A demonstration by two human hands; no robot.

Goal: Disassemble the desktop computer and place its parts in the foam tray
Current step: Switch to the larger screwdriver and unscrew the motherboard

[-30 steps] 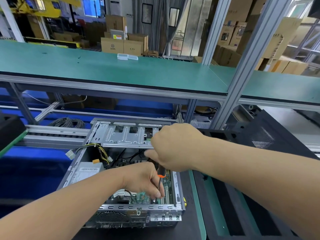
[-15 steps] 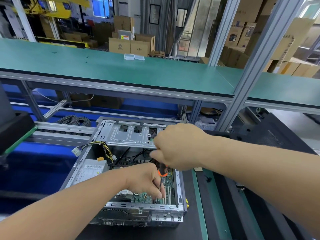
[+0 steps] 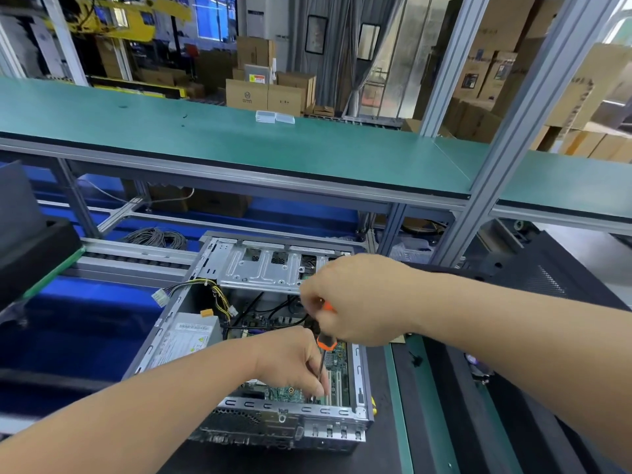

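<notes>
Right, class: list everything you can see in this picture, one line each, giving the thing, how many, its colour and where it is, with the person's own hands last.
Computer case: one, grey metal, open, on the dark mat in front.
Motherboard: one, green, inside the case.
Power supply: one, grey, in the case's left part.
Cable bundle: one, yellow and black, above the power supply.
Screwdriver: one, orange and black, upright over the motherboard.
Shelf: one, green, across the back.
Clear boxes: two, on the shelf.
Cardboard boxes: several, brown, behind the shelf.
Left hand: steadies the screwdriver's shaft.
Right hand: grips the screwdriver's handle.
</notes>
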